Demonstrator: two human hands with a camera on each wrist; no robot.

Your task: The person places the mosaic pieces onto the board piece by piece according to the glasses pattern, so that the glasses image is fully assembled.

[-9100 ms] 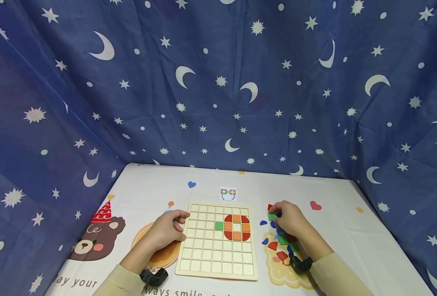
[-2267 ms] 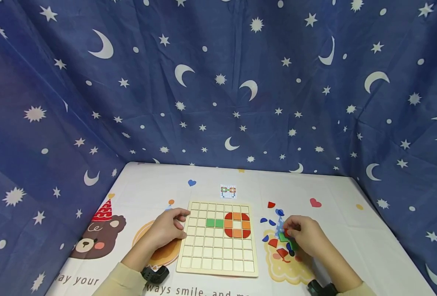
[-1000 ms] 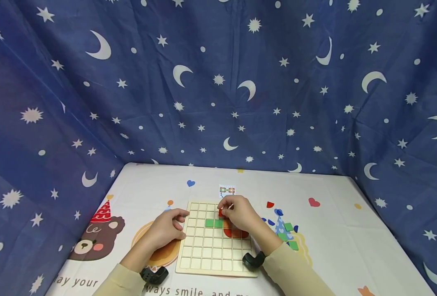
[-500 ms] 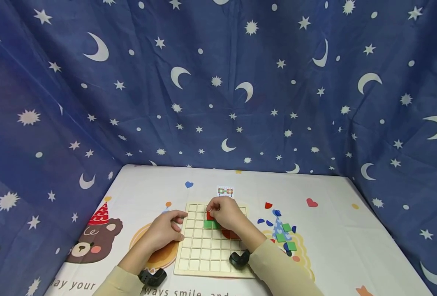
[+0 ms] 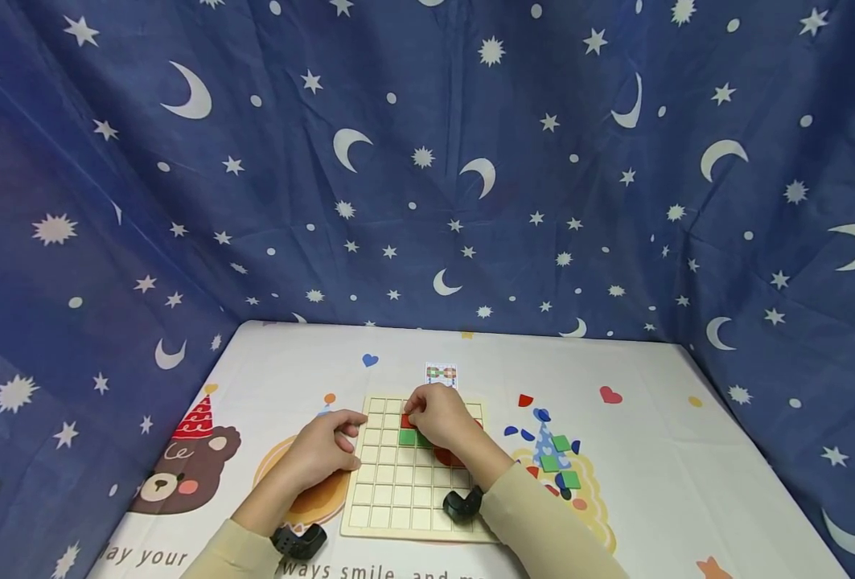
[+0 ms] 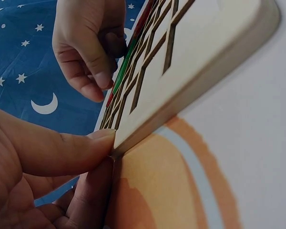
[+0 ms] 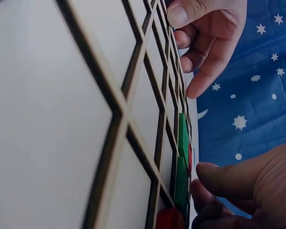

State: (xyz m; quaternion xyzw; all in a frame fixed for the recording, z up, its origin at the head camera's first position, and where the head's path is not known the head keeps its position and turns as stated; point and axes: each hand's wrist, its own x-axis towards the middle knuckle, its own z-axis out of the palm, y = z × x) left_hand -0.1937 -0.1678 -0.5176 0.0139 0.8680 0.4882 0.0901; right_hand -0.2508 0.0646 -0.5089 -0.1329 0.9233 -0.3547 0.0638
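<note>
A wooden grid board [image 5: 391, 494] lies on the printed tablecloth. My left hand [image 5: 320, 450] rests at its left edge; in the left wrist view the thumb [image 6: 62, 150] touches the rim and another finger lies below it. My right hand [image 5: 437, 414] is over the upper middle of the board, its bent fingers and thumb at a red tile [image 5: 406, 420] that lies in a cell. That tile's right part is hidden by the fingers. Just below it sit two green square tiles [image 5: 407, 437], side by side. Red and orange tiles to the right are mostly covered by my right hand and wrist.
Loose pieces lie right of the board: green squares [image 5: 561, 443], blue half-round pieces [image 5: 510, 431] and red pieces [image 5: 525, 400]. A small pattern card [image 5: 441, 374] lies behind the board. A blue star-and-moon curtain [image 5: 427, 201] surrounds the table.
A second green tile joined the first on the board. My right hand then brought a red tile from the loose pieces leftward to the cell above the greens. My left hand stayed put.
</note>
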